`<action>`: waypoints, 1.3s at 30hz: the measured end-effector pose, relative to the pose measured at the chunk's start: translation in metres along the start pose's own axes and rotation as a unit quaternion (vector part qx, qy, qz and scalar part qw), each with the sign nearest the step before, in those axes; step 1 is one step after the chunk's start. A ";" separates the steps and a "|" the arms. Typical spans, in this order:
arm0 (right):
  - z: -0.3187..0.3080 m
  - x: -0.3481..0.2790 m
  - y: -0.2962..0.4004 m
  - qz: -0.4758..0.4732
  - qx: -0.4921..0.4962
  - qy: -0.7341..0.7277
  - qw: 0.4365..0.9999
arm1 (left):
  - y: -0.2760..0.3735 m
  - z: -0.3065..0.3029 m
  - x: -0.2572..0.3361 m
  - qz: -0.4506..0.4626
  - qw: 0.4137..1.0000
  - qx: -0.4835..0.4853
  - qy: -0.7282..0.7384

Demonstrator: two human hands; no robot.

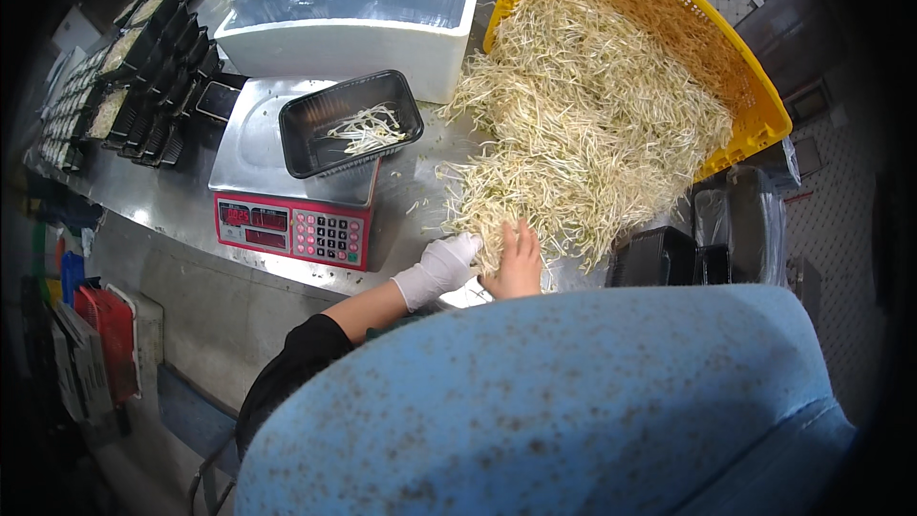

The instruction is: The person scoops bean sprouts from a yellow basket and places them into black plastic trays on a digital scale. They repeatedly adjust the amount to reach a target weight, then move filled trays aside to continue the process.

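Note:
Heaped bean sprouts (573, 136) spill from a tipped yellow plastic crate (752, 79) onto a stainless-steel table (401, 229). At the heap's near edge, my left hand (443, 264) in a white glove and my bare right hand (517, 265) hold a clump of sprouts between them. The right fingers lie spread over the clump; the left fingertips are partly hidden by it. To their left, a black plastic tray (308, 132) with a small bunch of sprouts sits tilted on the steel pan of a red digital scale (294, 229), whose display is lit.
Behind the scale stands a white foam box (344, 50) holding clear plastic film or lids. Stacked black trays (154, 79), several filled, occupy the table's left end. More black trays (655, 258) stand at right. Blue speckled fabric (544, 387) blocks the lower view. A red crate (107, 330) stands lower left.

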State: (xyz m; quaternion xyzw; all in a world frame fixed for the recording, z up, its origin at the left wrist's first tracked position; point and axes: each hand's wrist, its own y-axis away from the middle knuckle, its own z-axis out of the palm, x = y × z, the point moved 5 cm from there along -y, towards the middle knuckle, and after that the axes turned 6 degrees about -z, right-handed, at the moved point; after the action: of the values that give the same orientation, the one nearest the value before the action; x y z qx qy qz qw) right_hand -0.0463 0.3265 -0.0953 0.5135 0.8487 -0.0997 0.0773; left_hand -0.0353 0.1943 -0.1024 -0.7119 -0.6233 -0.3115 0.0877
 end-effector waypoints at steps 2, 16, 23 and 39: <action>0.006 0.037 -0.005 0.011 0.014 -0.129 0.991 | 0.014 -0.033 0.013 -0.007 0.999 -0.036 -0.011; -0.071 0.118 0.007 0.123 0.065 -0.711 0.689 | 0.077 -0.215 -0.115 -0.043 0.760 0.618 0.198; -0.135 0.092 -0.023 0.008 -0.013 -0.665 0.747 | 0.003 -0.176 -0.024 0.009 0.804 0.208 0.556; 0.012 0.057 0.058 0.006 0.122 -0.210 0.970 | 0.058 -0.182 -0.131 -0.026 0.580 0.369 0.726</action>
State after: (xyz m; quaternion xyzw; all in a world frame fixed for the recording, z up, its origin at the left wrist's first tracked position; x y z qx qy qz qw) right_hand -0.0208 0.3982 -0.1252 0.4917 0.7916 -0.3083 0.1913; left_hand -0.0457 -0.0203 -0.0153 -0.1375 -0.4312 -0.4701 0.7577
